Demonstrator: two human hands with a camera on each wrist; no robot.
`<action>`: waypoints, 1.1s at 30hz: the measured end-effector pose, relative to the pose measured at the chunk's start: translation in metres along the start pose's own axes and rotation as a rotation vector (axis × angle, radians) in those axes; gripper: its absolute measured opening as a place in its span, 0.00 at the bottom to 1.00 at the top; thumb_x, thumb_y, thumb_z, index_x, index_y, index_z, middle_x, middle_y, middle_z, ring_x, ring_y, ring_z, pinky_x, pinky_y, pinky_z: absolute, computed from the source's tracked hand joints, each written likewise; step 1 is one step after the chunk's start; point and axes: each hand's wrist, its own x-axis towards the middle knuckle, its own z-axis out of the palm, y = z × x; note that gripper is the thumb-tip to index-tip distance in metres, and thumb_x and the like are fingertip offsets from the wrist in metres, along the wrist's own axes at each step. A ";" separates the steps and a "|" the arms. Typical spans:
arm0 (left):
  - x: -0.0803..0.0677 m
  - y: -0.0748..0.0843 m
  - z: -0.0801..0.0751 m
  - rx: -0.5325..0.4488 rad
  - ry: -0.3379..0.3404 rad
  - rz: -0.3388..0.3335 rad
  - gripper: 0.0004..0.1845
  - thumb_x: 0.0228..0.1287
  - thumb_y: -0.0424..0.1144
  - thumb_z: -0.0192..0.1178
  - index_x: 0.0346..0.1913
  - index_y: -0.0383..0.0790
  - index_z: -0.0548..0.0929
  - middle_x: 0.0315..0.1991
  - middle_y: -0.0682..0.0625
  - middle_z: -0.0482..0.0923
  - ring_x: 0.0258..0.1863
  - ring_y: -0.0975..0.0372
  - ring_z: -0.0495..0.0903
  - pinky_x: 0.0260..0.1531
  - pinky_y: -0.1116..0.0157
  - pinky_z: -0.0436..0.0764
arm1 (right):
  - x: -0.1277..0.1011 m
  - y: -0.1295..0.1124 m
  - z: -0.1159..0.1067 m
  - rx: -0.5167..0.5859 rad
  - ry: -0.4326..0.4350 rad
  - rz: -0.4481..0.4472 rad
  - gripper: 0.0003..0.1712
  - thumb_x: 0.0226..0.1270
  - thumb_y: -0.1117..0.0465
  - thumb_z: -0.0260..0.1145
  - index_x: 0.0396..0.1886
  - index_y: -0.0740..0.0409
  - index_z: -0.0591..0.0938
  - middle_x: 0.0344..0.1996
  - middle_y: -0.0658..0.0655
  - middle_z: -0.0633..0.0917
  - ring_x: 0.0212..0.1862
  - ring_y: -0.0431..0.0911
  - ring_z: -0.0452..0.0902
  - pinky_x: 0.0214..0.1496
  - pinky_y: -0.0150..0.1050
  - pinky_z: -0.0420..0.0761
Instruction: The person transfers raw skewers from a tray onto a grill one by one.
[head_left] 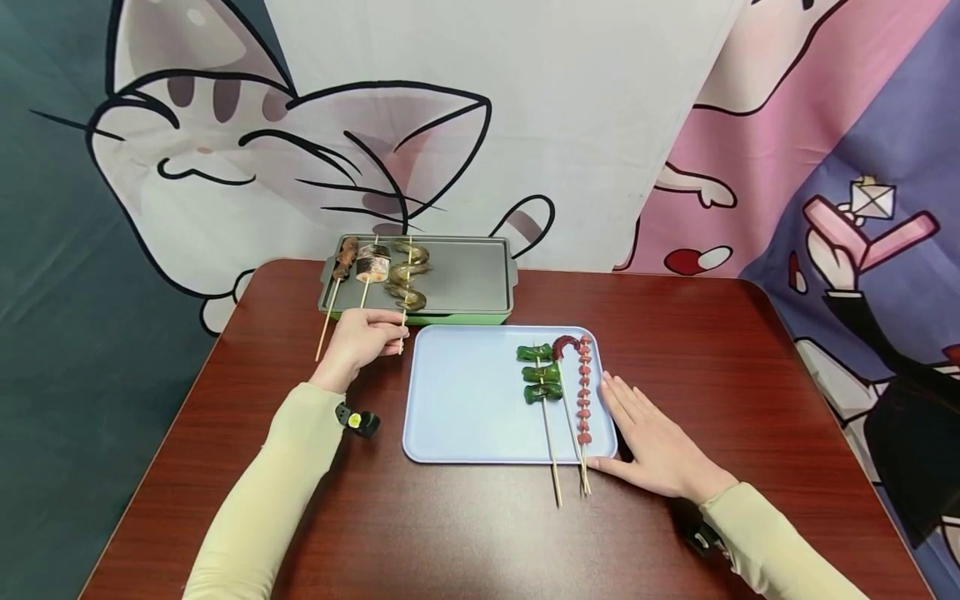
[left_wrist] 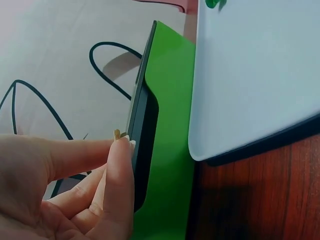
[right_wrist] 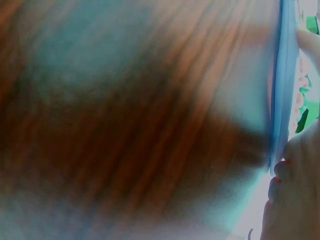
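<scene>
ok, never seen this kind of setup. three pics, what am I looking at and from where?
No machine here: a person works with two bare hands and wears three cameras. The wide picture comes from the head, looking down at a brown table. The other two come from the wrists, very close up; the right wrist one is mostly blur.

On the table sits a blue tray holding three skewers: green pieces, a dark red curved piece and small pink pieces. Behind it is a green grill pan with three more skewers lying on it.

The left hand pinches the stick end of the curly skewer on the pan; the left wrist view shows the fingertips on the stick end at the pan's edge. The right hand lies flat on the table against the tray's right edge, holding nothing.
</scene>
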 end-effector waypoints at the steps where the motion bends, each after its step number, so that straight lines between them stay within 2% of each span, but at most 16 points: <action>1: 0.000 0.000 0.000 -0.007 0.005 -0.004 0.18 0.68 0.26 0.63 0.59 0.23 0.81 0.38 0.41 0.87 0.25 0.69 0.83 0.32 0.71 0.86 | 0.000 0.000 0.000 0.001 0.000 0.000 0.64 0.64 0.24 0.60 0.80 0.67 0.54 0.80 0.64 0.52 0.79 0.57 0.47 0.79 0.53 0.51; 6: 0.002 0.000 -0.001 -0.025 0.025 -0.022 0.19 0.68 0.25 0.63 0.59 0.23 0.80 0.38 0.40 0.87 0.24 0.69 0.83 0.31 0.71 0.86 | -0.001 0.000 -0.001 0.004 -0.013 0.008 0.64 0.64 0.24 0.59 0.81 0.66 0.53 0.80 0.63 0.51 0.79 0.57 0.46 0.79 0.51 0.48; 11: 0.002 0.001 0.000 0.006 0.035 -0.040 0.18 0.69 0.28 0.64 0.59 0.25 0.82 0.40 0.39 0.86 0.24 0.68 0.83 0.31 0.71 0.86 | -0.001 0.000 0.000 0.010 -0.014 0.011 0.64 0.64 0.24 0.59 0.81 0.66 0.52 0.80 0.63 0.50 0.79 0.57 0.46 0.80 0.51 0.48; 16: -0.002 0.002 -0.002 0.074 0.039 -0.035 0.20 0.70 0.36 0.66 0.61 0.29 0.82 0.47 0.38 0.86 0.30 0.64 0.87 0.38 0.65 0.87 | 0.000 0.000 0.000 0.014 -0.016 0.011 0.64 0.64 0.24 0.59 0.81 0.66 0.52 0.80 0.63 0.50 0.79 0.58 0.46 0.79 0.51 0.48; 20: -0.012 0.005 -0.005 0.197 0.079 0.041 0.27 0.69 0.43 0.67 0.65 0.33 0.79 0.49 0.39 0.86 0.41 0.57 0.88 0.47 0.58 0.86 | 0.000 0.000 -0.001 0.016 -0.021 0.014 0.64 0.64 0.23 0.58 0.81 0.65 0.52 0.81 0.62 0.50 0.80 0.56 0.44 0.80 0.50 0.46; 24: -0.026 0.013 -0.005 0.285 0.116 0.129 0.32 0.68 0.48 0.67 0.70 0.36 0.74 0.51 0.41 0.85 0.55 0.51 0.81 0.52 0.54 0.80 | 0.000 0.000 -0.001 0.021 -0.020 0.019 0.64 0.64 0.23 0.58 0.81 0.65 0.52 0.81 0.61 0.49 0.80 0.55 0.43 0.80 0.48 0.44; 26: -0.032 0.016 -0.004 0.259 0.096 0.146 0.34 0.68 0.49 0.67 0.71 0.36 0.73 0.54 0.41 0.84 0.58 0.50 0.79 0.55 0.53 0.78 | 0.001 0.001 -0.001 0.018 -0.017 0.016 0.64 0.64 0.23 0.58 0.81 0.65 0.52 0.81 0.62 0.50 0.80 0.56 0.44 0.80 0.48 0.44; 29: -0.041 0.019 0.003 0.206 0.046 0.151 0.33 0.69 0.49 0.67 0.72 0.38 0.72 0.55 0.43 0.84 0.57 0.52 0.80 0.58 0.53 0.77 | 0.000 0.001 0.000 0.014 -0.013 0.011 0.64 0.64 0.23 0.59 0.81 0.65 0.52 0.81 0.63 0.50 0.80 0.56 0.44 0.80 0.49 0.45; 33: -0.051 0.014 0.024 0.165 -0.040 0.172 0.29 0.70 0.46 0.66 0.69 0.38 0.75 0.54 0.43 0.84 0.56 0.52 0.81 0.58 0.52 0.77 | 0.000 0.003 0.001 0.008 -0.003 0.006 0.64 0.64 0.24 0.59 0.81 0.66 0.52 0.80 0.63 0.51 0.80 0.57 0.45 0.80 0.51 0.47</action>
